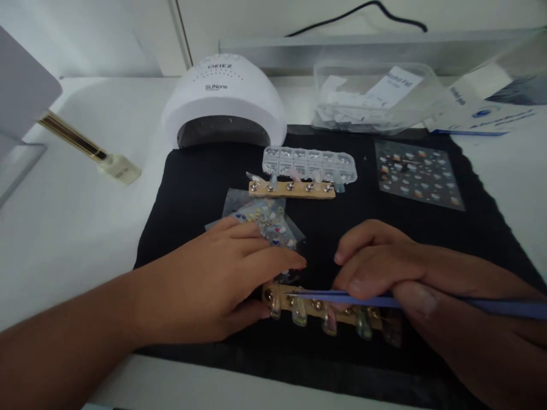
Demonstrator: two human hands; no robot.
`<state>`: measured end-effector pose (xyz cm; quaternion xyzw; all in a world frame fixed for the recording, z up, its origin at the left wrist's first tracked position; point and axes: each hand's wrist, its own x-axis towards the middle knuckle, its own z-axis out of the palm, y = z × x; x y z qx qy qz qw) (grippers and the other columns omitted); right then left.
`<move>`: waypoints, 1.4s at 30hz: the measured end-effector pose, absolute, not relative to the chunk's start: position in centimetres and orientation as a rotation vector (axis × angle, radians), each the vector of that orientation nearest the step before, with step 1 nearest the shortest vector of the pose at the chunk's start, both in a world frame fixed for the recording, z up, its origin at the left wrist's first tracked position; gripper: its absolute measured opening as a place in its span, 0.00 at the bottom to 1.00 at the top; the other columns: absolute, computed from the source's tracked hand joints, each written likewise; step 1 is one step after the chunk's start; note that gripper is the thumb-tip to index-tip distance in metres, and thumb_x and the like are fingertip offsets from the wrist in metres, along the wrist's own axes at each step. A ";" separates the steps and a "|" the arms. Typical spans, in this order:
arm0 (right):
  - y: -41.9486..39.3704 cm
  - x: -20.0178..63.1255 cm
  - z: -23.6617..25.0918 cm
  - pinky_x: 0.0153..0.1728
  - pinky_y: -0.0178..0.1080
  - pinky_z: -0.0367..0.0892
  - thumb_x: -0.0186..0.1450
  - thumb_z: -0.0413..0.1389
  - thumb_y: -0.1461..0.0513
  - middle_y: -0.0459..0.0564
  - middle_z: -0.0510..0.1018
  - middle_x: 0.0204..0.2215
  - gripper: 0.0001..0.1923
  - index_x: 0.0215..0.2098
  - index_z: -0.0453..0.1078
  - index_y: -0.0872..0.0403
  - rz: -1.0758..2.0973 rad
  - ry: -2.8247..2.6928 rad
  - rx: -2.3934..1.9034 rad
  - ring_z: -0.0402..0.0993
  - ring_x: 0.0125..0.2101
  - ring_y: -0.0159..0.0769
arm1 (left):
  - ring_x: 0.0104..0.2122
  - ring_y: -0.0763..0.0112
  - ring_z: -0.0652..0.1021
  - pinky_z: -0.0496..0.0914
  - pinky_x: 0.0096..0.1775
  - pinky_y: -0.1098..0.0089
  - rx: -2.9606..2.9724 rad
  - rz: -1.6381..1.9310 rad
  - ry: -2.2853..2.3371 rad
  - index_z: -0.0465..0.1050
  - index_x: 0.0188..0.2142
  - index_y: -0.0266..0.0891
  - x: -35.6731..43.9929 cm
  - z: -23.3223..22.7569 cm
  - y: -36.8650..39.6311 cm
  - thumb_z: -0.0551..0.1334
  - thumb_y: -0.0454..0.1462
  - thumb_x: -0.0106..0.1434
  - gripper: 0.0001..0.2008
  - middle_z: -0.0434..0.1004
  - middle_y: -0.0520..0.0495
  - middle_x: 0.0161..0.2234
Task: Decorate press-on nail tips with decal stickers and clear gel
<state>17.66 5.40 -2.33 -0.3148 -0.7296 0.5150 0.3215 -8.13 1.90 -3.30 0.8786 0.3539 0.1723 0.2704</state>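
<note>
A white worktop (77, 228) runs to a pale wall at the back, smooth and matte, and a black cloth mat (192, 188) with a slightly wavy right edge covers its middle, reaching almost to the near edge. At the mat's near edge lies a wooden strip (325, 313) set with metal studs that carry glossy, translucent false nails. The left hand (222, 279) lies flat over the strip's left end, fingers together and nearly straight, thumb against the strip. The right hand (384, 267) curls over the strip's middle, its fingers pinched closed around a thin blue tool (427, 302) that lies level along the strip, tip pointing left. Under the left fingertips, a clear sticker sheet (269, 219) with small coloured shapes rests on the mat. Farther back at the mat's centre sits a second strip (293, 189), also wooden with metal studs, touching a clear plastic gem box (310, 162) of small square cells. At the mat's far edge stands a domed white lamp (224, 99), smooth plastic with a dark arched opening. Near the mat's right edge lies another sheet (416, 173) of decals, flat and shiny. Beyond the far right corner is a clear tub (376, 97) holding paper packets. On the worktop's left side a gold-stemmed brush (85, 148) lies aslant.
</note>
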 end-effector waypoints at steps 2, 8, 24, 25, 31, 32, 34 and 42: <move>5.6 17.7 -2.3 0.34 0.43 0.74 0.72 0.51 0.56 0.50 0.80 0.28 0.13 0.39 0.78 0.44 1.398 -2.043 -0.763 0.74 0.39 0.45 | 0.46 0.58 0.77 0.68 0.51 0.56 2.356 0.465 0.955 0.65 0.58 0.40 -8.2 -3.2 1.9 0.64 0.31 0.64 0.22 0.80 0.44 0.44; 5.6 17.8 -2.5 0.35 0.43 0.73 0.73 0.49 0.57 0.50 0.79 0.30 0.13 0.40 0.77 0.43 1.403 -2.075 -0.734 0.74 0.40 0.44 | 0.48 0.56 0.77 0.68 0.53 0.56 2.350 0.437 0.943 0.66 0.58 0.38 -8.5 -3.1 2.1 0.67 0.32 0.61 0.25 0.79 0.44 0.45; 5.7 17.4 -2.4 0.32 0.39 0.72 0.74 0.49 0.53 0.48 0.78 0.27 0.14 0.37 0.76 0.42 1.324 -2.124 -0.799 0.73 0.39 0.42 | 0.53 0.57 0.75 0.65 0.57 0.56 2.367 0.393 0.933 0.65 0.59 0.37 -8.7 -2.8 2.0 0.65 0.32 0.63 0.25 0.77 0.43 0.51; 5.7 17.4 -2.4 0.32 0.39 0.72 0.74 0.48 0.52 0.47 0.78 0.27 0.14 0.37 0.75 0.41 1.312 -2.134 -0.804 0.73 0.38 0.42 | 0.53 0.58 0.75 0.65 0.56 0.56 2.362 0.381 0.932 0.65 0.59 0.37 -8.7 -2.8 2.0 0.65 0.32 0.63 0.25 0.77 0.43 0.51; 5.6 17.4 -2.4 0.30 0.37 0.71 0.75 0.47 0.53 0.46 0.76 0.28 0.13 0.39 0.73 0.39 1.267 -2.149 -0.793 0.73 0.38 0.39 | 0.52 0.58 0.75 0.64 0.56 0.56 2.345 0.380 0.930 0.65 0.59 0.37 -8.7 -2.8 2.1 0.65 0.32 0.64 0.24 0.77 0.43 0.51; 5.6 17.5 -2.4 0.30 0.37 0.72 0.75 0.47 0.53 0.46 0.76 0.28 0.13 0.39 0.73 0.39 1.257 -2.151 -0.802 0.73 0.39 0.39 | 0.52 0.58 0.75 0.64 0.56 0.56 2.344 0.382 0.930 0.65 0.59 0.37 -8.7 -2.8 2.1 0.65 0.33 0.64 0.24 0.77 0.43 0.50; 5.7 17.6 -2.5 0.31 0.37 0.72 0.75 0.47 0.54 0.46 0.77 0.28 0.14 0.39 0.73 0.40 1.263 -2.159 -0.800 0.73 0.39 0.39 | 0.51 0.58 0.75 0.63 0.56 0.56 2.346 0.383 0.928 0.65 0.59 0.37 -8.7 -2.9 2.1 0.65 0.33 0.64 0.25 0.77 0.44 0.50; 5.9 17.5 -2.4 0.33 0.39 0.71 0.75 0.47 0.52 0.45 0.77 0.27 0.15 0.37 0.74 0.41 1.298 -2.164 -0.788 0.72 0.37 0.38 | 0.52 0.57 0.75 0.63 0.56 0.55 2.359 0.401 0.924 0.64 0.60 0.38 -8.8 -3.1 2.0 0.66 0.33 0.64 0.26 0.77 0.43 0.51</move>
